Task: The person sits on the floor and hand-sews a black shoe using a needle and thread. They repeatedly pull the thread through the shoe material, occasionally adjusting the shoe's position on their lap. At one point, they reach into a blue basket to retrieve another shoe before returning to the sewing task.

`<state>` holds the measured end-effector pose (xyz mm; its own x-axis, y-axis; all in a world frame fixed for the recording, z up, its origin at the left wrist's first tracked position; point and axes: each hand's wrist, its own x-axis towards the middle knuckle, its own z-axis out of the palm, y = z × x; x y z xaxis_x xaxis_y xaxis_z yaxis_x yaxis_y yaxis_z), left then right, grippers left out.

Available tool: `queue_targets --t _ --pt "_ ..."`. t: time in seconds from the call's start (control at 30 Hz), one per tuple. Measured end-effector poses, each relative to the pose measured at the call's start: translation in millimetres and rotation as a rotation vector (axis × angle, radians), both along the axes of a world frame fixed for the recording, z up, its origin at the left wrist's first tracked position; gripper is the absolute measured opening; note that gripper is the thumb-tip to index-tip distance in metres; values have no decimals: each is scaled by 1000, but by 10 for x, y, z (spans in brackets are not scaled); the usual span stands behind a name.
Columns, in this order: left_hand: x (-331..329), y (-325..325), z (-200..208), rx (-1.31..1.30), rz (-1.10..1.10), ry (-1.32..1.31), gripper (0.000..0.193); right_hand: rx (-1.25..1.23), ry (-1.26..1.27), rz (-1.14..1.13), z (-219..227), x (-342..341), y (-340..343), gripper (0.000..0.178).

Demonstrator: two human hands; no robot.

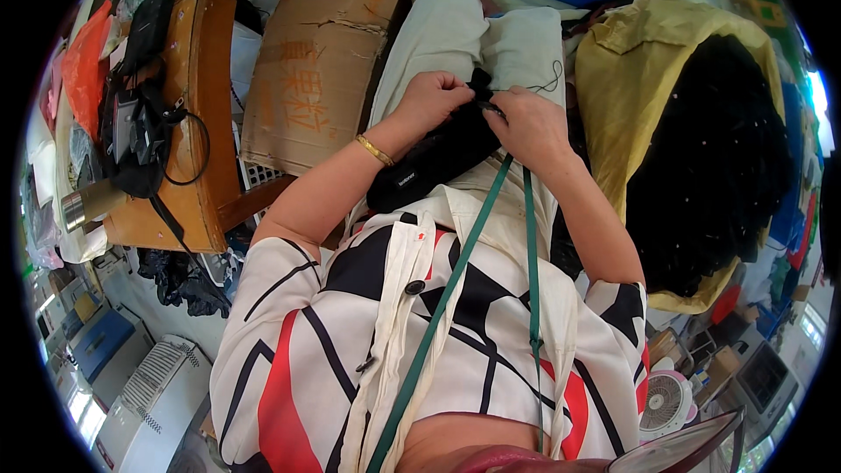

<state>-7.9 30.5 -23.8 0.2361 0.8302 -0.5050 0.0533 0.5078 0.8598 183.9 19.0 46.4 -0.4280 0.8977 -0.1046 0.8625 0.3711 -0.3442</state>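
Observation:
A long black fabric pouch lies across my lap on pale trousers. My left hand pinches its upper end, fingers closed on the black cloth; a gold bracelet sits on that wrist. My right hand grips the same end from the right, the two hands almost touching. A thin black thread loops over the trouser leg beside my right hand. A green lanyard runs down my patterned shirt from under the right hand.
A cardboard box stands left of my legs, beside a wooden table with black straps and cables. A yellow sack full of black items stands at the right. A small pink fan and a white heater sit on the floor.

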Motion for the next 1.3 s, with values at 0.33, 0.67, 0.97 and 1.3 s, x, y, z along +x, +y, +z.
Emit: queue_targets --t 0.33,0.67,0.97,1.3 --pt "8 -14 45 1 20 22 13 9 13 1 -19 3 1 18" --pt "11 -30 63 10 50 11 14 5 28 -13 -44 -4 3 19" --pt "22 -33 90 -3 57 2 13 11 33 -9 -62 -25 14 18" --pt "-56 6 218 15 -236 -3 17 97 168 44 253 92 -294 23"
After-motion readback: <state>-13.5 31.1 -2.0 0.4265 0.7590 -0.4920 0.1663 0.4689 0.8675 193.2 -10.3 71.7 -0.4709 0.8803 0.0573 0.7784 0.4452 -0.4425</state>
